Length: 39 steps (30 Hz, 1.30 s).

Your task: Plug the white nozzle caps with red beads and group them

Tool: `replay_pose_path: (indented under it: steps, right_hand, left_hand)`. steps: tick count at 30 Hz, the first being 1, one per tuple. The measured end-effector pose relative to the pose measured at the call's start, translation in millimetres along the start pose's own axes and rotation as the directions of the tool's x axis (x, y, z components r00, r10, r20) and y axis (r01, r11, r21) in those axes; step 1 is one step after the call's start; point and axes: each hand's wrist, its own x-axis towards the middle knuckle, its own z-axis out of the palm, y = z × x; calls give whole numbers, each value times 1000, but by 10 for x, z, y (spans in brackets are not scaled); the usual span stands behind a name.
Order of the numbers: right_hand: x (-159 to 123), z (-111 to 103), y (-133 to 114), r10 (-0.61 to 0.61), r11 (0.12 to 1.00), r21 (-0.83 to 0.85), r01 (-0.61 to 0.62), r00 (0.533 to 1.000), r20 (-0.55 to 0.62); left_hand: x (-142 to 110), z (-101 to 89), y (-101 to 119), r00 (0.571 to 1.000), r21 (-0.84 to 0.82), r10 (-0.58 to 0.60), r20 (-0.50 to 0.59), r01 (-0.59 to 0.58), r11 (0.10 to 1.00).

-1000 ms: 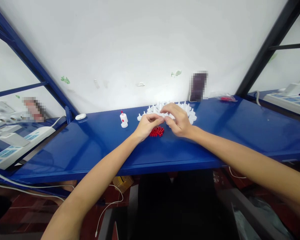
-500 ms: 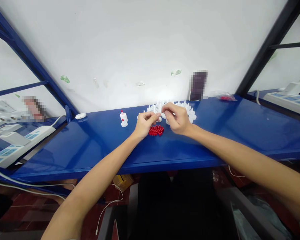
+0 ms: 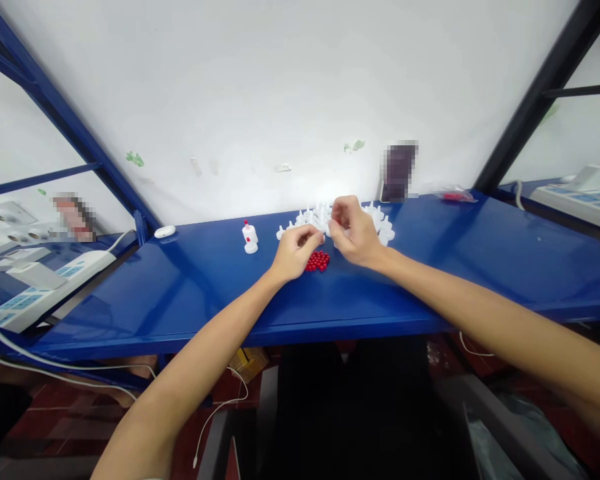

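Note:
My left hand [image 3: 294, 255] hovers over the left side of a patch of small round red pieces [image 3: 319, 261], thumb and forefinger closed in a pinch. What lies between those fingertips is too small to make out. To its right, my right hand [image 3: 357, 235] has curled fingers in front of the white spouted caps [image 3: 310, 217]. Whatever it holds, if anything, is hidden by the fingers. These white caps stand in a wide group along the wall, partly covered by both hands. Farther left stands a small white bottle [image 3: 250, 233] with a red tip, a white cap with a red tip before it.
A blurred-out phone-like object [image 3: 398, 173] leans on the wall. Right of it lies a clear bag with red pieces [image 3: 455, 195]. A white earbud case [image 3: 165, 231] rests on the blue table [image 3: 190, 287] at left, near a power strip [image 3: 45, 287].
My left hand has shifted slightly right and down, covering more of the red pieces. My right hand's fingers have lifted and drawn away from the left fingertips.

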Motion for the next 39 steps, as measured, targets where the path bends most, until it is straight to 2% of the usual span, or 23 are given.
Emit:
replay_pose_path:
  steps: [6,11,15,18,21,22,24,25,27,29,31,33,36,39]
  right_hand:
    - [28,17,-10,-245,968,-47,247,969,38]
    - [28,7,-52,-288,949,-105,298,952,101]
    - [-14,53,-56,-277,946,-115,303,940,197]
    - [-22,60,-67,-274,948,-102,301,937,217]
    - [-10,7,-72,-211,966,-91,241,944,253]
    - [-5,-20,-67,-180,973,-90,211,946,268]
    - [5,-77,-43,-131,982,-97,163,952,276]
    - [11,-105,-24,-115,984,-102,146,958,261]
    - [25,-161,23,-91,988,-107,113,978,190]
    - [40,-213,75,-57,993,-96,64,996,72]
    - [56,-259,126,-26,997,-80,23,999,-30]
    - [70,-294,170,-6,997,-79,0,997,-83]
    - [83,-316,212,11,995,-94,-20,995,-97]
    - [86,-314,221,28,994,-105,-36,997,-73]
  left_hand:
    - [-14,-39,13,994,-153,-17,109,34,988]
    - [-42,-66,-38,992,-223,21,126,8,975]
    - [-64,4,-72,999,-105,10,51,-4,994]
    - [-41,22,-73,999,34,35,-16,-35,999]
    - [48,-191,-133,982,156,67,-178,-40,987]
    - [81,-332,-175,963,213,75,-259,-19,977]
    - [122,-692,-279,914,342,50,-402,100,934]
    - [122,-886,-335,901,399,17,-434,176,900]
    - [83,-1235,-439,897,428,-10,-443,221,876]
    - [15,-1463,-516,909,457,-37,-415,244,855]
    - [-40,-1549,-566,923,491,-59,-380,255,833]
    - [-63,-1533,-595,938,527,-80,-336,258,810]
    - [-52,-1456,-617,956,568,-104,-276,249,784]
    - [-40,-1420,-622,961,586,-103,-258,240,774]
